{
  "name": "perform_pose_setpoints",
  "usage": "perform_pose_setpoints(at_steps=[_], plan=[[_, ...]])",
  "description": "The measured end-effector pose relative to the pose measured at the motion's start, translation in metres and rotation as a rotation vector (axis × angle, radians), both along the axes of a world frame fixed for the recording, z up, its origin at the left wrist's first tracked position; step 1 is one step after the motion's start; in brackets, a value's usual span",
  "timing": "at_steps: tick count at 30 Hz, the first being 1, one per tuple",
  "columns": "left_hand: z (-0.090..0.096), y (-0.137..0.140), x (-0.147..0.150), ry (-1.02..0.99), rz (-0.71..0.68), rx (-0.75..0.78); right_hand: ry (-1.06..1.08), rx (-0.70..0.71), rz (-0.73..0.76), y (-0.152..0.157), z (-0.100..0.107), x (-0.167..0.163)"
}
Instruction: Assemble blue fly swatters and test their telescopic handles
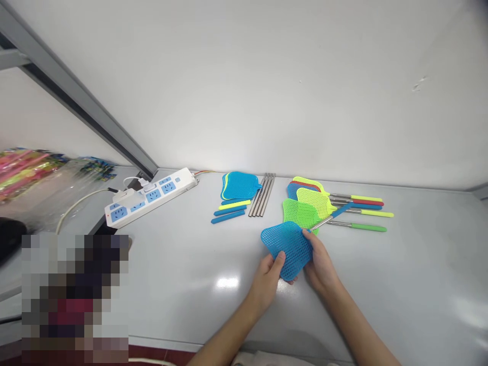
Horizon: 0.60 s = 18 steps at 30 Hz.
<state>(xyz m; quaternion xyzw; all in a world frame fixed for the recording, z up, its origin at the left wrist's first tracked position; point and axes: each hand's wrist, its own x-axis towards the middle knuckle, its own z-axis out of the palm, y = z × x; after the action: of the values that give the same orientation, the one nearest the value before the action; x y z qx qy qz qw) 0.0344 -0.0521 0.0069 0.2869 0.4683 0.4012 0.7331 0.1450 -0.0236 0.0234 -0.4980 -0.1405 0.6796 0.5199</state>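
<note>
A blue fly swatter [286,245] with a metal shaft and blue grip is held between both hands above the table. My left hand [269,274] pinches the lower edge of its mesh head, thumb on top. My right hand [319,259] grips it near the neck, thumb against the base of the shaft. Just beyond lie several assembled fly swatters, among them a green one [299,212] and a yellow one [314,202]. To their left are loose metal rods [262,195], blue and yellow handle grips [230,213] and stacked blue swatter heads [242,186].
A white power strip [154,195] with plugs and cables lies at the left of the grey table [171,284]. Plastic-wrapped colourful items [32,173] sit farther left, behind a metal post [87,101]. A white wall [285,91] rises behind the table.
</note>
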Motion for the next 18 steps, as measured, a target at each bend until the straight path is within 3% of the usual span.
perform_pose_setpoints(at_steps=[18], plan=[[0.0016,0.0002,-0.0007,0.026,-0.027,0.041,0.001,-0.003,-0.012,0.0000,0.0002,-0.0011]])
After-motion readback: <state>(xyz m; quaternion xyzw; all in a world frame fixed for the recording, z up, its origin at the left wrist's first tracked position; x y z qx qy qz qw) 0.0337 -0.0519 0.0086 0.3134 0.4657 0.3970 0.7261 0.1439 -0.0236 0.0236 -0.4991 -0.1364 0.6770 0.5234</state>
